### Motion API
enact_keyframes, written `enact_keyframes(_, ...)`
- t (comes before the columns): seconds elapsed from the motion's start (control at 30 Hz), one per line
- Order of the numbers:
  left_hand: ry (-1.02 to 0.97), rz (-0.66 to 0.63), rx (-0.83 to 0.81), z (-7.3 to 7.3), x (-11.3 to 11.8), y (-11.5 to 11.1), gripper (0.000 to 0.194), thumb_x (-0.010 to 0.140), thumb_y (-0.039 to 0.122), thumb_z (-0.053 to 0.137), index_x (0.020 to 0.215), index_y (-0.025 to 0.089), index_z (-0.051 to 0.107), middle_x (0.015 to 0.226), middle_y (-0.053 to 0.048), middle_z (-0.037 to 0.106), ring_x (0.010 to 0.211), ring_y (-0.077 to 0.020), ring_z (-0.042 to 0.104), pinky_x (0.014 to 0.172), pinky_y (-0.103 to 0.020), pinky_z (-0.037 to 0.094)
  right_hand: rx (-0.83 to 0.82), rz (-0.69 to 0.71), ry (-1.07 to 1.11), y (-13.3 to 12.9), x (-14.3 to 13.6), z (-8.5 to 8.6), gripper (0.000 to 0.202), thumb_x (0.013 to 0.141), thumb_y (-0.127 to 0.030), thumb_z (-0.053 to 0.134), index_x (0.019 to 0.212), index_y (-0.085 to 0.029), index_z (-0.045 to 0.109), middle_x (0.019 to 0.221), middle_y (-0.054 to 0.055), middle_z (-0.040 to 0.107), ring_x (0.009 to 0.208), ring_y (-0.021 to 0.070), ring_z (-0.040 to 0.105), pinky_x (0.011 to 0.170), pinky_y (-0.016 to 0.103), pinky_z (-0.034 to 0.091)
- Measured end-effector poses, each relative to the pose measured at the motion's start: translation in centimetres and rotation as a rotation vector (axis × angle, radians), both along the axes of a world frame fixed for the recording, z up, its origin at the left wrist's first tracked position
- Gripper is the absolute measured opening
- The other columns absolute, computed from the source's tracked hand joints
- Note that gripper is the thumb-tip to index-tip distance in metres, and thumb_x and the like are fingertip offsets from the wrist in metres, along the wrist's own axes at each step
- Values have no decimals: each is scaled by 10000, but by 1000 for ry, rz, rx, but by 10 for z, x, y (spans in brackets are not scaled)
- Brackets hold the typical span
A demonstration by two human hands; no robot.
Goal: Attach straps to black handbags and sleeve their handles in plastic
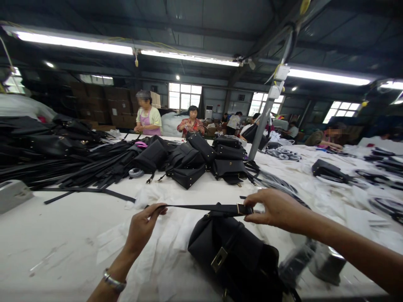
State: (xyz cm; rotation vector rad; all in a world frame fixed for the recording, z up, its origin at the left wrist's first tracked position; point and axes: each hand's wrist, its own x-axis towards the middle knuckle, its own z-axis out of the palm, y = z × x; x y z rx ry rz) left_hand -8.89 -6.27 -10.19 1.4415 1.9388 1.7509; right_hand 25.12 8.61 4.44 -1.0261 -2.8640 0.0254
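Observation:
A black strap point(201, 207) is stretched level between my two hands, above a black handbag point(217, 243). My left hand point(143, 228) pinches the strap's left end between thumb and fingers. Around the buckle end of the strap, beside a gold-coloured buckle point(241, 209), the fingers of my right hand point(267, 212) are closed. Below the strap, the handbag lies tilted on the white table, its flap toward me and a gold-coloured metal clasp point(219, 259) on its front. The bag's lower part runs out of view at the bottom edge.
Black bags point(185, 161) are heaped across the table, with a pile of black straps point(94, 167) to their left. A metal post point(262, 121) rises behind them. A grey metal object point(327, 264) stands right of the handbag. Several people work farther back.

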Motion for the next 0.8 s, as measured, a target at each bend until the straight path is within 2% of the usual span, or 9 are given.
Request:
enact_keyframes(0.07,-143,-4,5,1,3,-7,241,854,365,663,988,182,744,833,-38,760,759,-229,724,771,-351,575,-59,23,25,4,-3,2,267,778,-443,707,972,-272,773,885,53,761,835,275,681,749,347,473)
enact_keyframes(0.13,-281,-45,58,13,17,-9,275,857,373,666,1022,162,731,838,-34,734,710,-197,703,717,-328,585,-181,79,60,4,-9,6,330,801,-402,683,1094,-258,733,969,62,759,899,273,684,806,356,491)
enact_keyframes(0.23,-357,-180,177,46,45,-4,273,881,363,657,1045,156,723,824,-22,698,680,-158,672,707,-306,585,-361,192,146,-3,-23,12,549,817,-416,677,1334,-252,590,1253,90,678,1108,280,632,961,388,468)
enact_keyframes(0.3,-307,-290,245,69,60,3,242,904,340,639,1048,165,723,789,-11,686,668,-144,663,729,-299,573,-400,274,238,-12,-34,18,591,798,-448,706,1339,-242,583,1373,95,597,1219,291,562,1045,412,416)
enact_keyframes(0.4,-240,-417,289,89,77,19,238,925,326,614,1072,167,714,794,-20,695,678,-139,673,747,-291,559,-632,368,397,-26,-48,29,454,853,-446,660,1242,-217,613,1168,74,708,1078,247,640,967,392,479)
enact_keyframes(0.5,-310,-511,251,84,88,39,438,916,331,628,1327,196,561,1009,-68,731,827,-173,711,821,-323,562,-902,363,617,-32,-50,44,300,891,-466,622,1003,-191,657,698,-2,707,664,163,664,679,291,535)
enact_keyframes(0.6,-160,-619,75,62,96,56,631,823,282,734,1405,231,494,1215,-98,702,1082,-231,671,993,-397,498,-888,302,938,-29,-42,60,250,826,-442,712,814,-194,677,611,-33,635,528,105,577,549,233,476)
enact_keyframes(0.7,67,-635,-70,45,101,67,360,815,210,706,1175,219,704,1199,-83,722,1162,-262,631,1069,-419,430,-865,241,1192,-22,-29,76,176,811,-399,729,826,-225,709,624,-61,604,542,77,552,603,242,488)
enact_keyframes(0.8,12,-689,-87,40,99,70,256,844,223,652,1076,190,756,1171,-86,735,1143,-270,644,1047,-406,449,-865,207,1409,-13,-13,88,151,859,-399,689,820,-253,694,637,-90,570,547,45,520,652,211,488)
